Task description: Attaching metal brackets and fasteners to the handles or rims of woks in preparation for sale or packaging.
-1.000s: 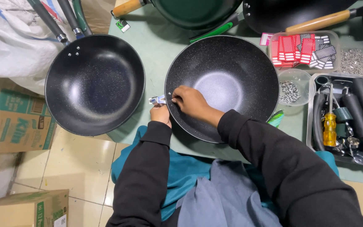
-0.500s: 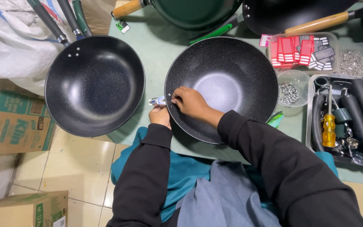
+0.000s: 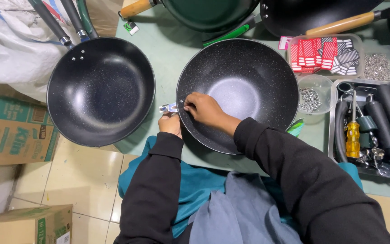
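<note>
A dark speckled wok (image 3: pixel 244 86) sits on the pale green table (image 3: pixel 172 49) at the centre of the frame. Both hands work at its left rim. The right hand (image 3: pixel 206 108) reaches inside the bowl, fingers pressed to the inner wall just at the rim. The left hand (image 3: pixel 171 124) is outside the rim, directly below a small metal bracket (image 3: pixel 168 108) that juts from the wok's edge; its fingers close on the bracket from beneath. The two hands are near each other, with the wok wall between them.

To the left lies a second black pan (image 3: pixel 100 90), its long handle pointing to the upper left of the frame, overhanging the table edge above a cardboard box (image 3: pixel 16 131). At the right stands a clear tub of screws (image 3: pixel 311 98), above it a tray of red and striped tags (image 3: pixel 323 54). At the far right a metal tray (image 3: pixel 335 149) holds black handles and a yellow-handled screwdriver (image 3: pixel 352 135). More pans crowd the top edge.
</note>
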